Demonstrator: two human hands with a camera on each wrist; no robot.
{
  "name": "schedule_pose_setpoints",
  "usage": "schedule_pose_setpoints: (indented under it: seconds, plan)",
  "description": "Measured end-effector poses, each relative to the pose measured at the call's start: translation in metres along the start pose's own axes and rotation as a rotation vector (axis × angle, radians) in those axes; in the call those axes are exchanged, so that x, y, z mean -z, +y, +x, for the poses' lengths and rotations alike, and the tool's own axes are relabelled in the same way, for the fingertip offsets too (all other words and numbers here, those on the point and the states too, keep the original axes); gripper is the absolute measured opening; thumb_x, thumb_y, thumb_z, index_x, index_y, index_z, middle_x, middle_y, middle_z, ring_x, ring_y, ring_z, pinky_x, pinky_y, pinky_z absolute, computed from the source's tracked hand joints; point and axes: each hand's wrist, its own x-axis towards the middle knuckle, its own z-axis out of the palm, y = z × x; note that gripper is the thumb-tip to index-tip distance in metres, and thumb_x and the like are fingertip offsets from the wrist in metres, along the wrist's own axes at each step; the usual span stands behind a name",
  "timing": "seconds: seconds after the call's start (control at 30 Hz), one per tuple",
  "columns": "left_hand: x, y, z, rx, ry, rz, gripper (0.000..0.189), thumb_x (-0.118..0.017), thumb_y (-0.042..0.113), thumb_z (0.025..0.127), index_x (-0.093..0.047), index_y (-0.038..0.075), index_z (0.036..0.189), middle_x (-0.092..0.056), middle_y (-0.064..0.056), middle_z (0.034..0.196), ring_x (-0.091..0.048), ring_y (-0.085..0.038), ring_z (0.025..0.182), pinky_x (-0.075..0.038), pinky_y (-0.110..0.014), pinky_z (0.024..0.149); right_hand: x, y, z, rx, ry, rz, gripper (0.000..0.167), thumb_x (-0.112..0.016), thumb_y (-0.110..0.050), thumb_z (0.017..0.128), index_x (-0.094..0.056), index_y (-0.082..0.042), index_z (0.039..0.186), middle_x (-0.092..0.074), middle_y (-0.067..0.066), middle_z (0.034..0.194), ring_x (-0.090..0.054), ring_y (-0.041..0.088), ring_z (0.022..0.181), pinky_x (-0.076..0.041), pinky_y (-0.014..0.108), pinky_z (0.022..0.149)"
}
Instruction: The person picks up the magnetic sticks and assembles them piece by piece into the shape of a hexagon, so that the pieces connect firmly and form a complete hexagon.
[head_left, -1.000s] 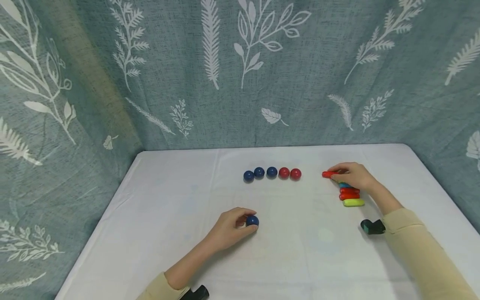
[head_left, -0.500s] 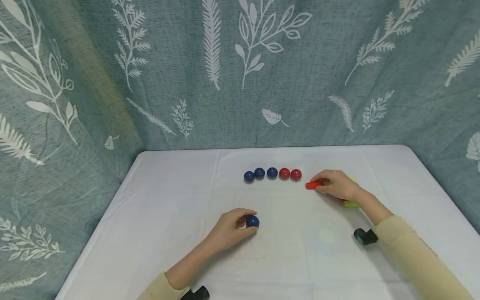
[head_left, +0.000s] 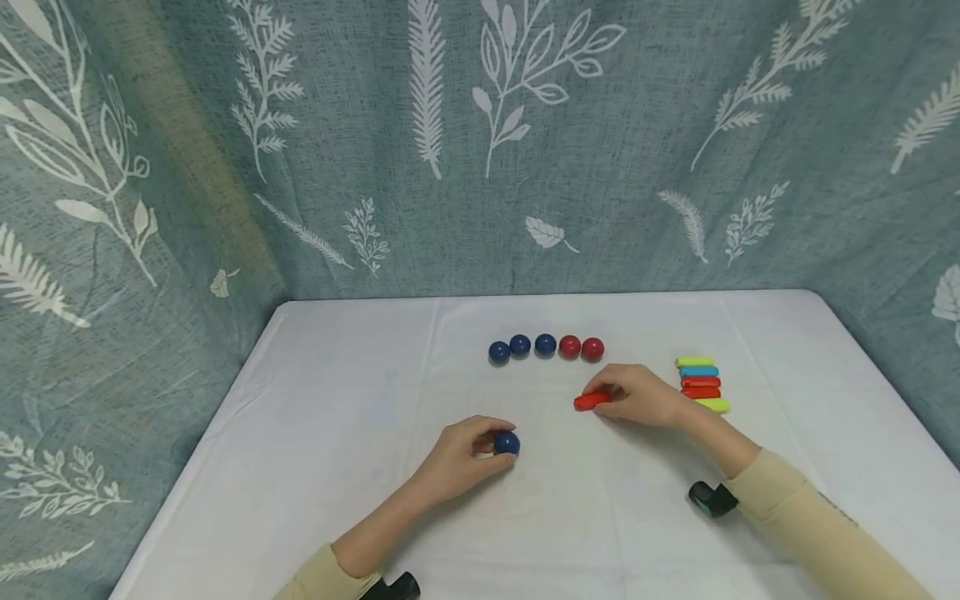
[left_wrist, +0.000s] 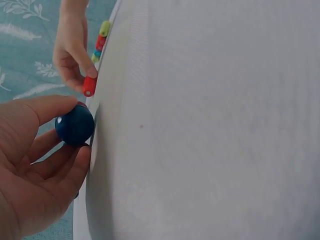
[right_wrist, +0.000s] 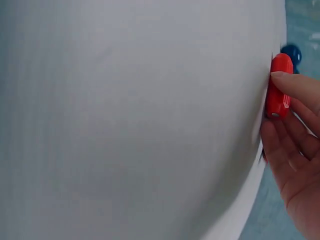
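Observation:
In the head view my left hand [head_left: 456, 460] pinches a dark blue ball [head_left: 507, 443] between thumb and fingers, low over the front middle of the table. The left wrist view shows the same ball [left_wrist: 75, 125] at the fingertips. To its right, my right hand [head_left: 643, 397] holds a short red rod [head_left: 592, 402] with rounded ends, its left half sticking out past the fingers. Up close in the right wrist view, the thumb presses along the red rod [right_wrist: 280, 87], which has a small mark on its side.
On the white-covered table [head_left: 360, 400], a row of blue balls [head_left: 520, 346] and red balls [head_left: 570, 347] lies toward the back. Yellow, blue and red rods [head_left: 701, 382] lie side by side at the right. A patterned green curtain [head_left: 465, 233] hangs behind the table.
My right hand has carried the red rod leftward and toward the front, away from the other rods, which show again. The left hand with its blue ball stays put.

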Motion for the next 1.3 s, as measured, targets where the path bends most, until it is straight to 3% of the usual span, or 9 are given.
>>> schedule_pose_setpoints:
  seconds: [0.23, 0.6, 1.1, 1.3]
  plan:
    - [-0.001, 0.0, 0.001, 0.011, -0.005, 0.002, 0.035, -0.074, 0.013, 0.087, -0.066, 0.0, 0.118, -0.067, -0.011, 0.111, -0.065, -0.021, 0.1, -0.052, -0.026, 0.085, -0.02, -0.02, 0.006, 0.085, -0.039, 0.001, 0.021, -0.073, -0.01, 0.086, -0.071, -0.013, 0.107, -0.064, -0.006, 0.098, -0.055, 0.012, 0.086, -0.05, 0.028, 0.077]
    - [-0.001, 0.001, 0.0, 0.007, -0.019, -0.008, 0.035, -0.073, 0.014, 0.088, -0.066, -0.001, 0.119, -0.067, -0.011, 0.11, -0.066, -0.021, 0.097, -0.052, -0.027, 0.086, -0.041, -0.046, 0.013, 0.14, -0.095, 0.026, 0.02, -0.074, -0.011, 0.086, -0.071, -0.015, 0.106, -0.064, -0.009, 0.096, -0.055, 0.009, 0.084, -0.048, 0.028, 0.078]
    - [-0.003, 0.0, 0.001, 0.02, -0.021, 0.016, 0.034, -0.074, 0.016, 0.087, -0.067, 0.001, 0.117, -0.067, -0.009, 0.11, -0.064, -0.019, 0.097, -0.052, -0.028, 0.086, -0.047, -0.056, 0.018, 0.226, -0.09, 0.028, 0.017, -0.073, -0.012, 0.089, -0.071, -0.015, 0.105, -0.064, -0.009, 0.097, -0.055, 0.008, 0.083, -0.05, 0.026, 0.076]
    - [-0.002, 0.0, 0.0, 0.019, -0.02, 0.014, 0.034, -0.074, 0.017, 0.087, -0.067, 0.002, 0.117, -0.068, -0.008, 0.109, -0.063, -0.02, 0.098, -0.052, -0.03, 0.086, -0.048, -0.057, 0.018, 0.213, -0.095, 0.025, 0.017, -0.072, -0.012, 0.089, -0.071, -0.015, 0.105, -0.064, -0.009, 0.097, -0.055, 0.008, 0.083, -0.05, 0.026, 0.075]
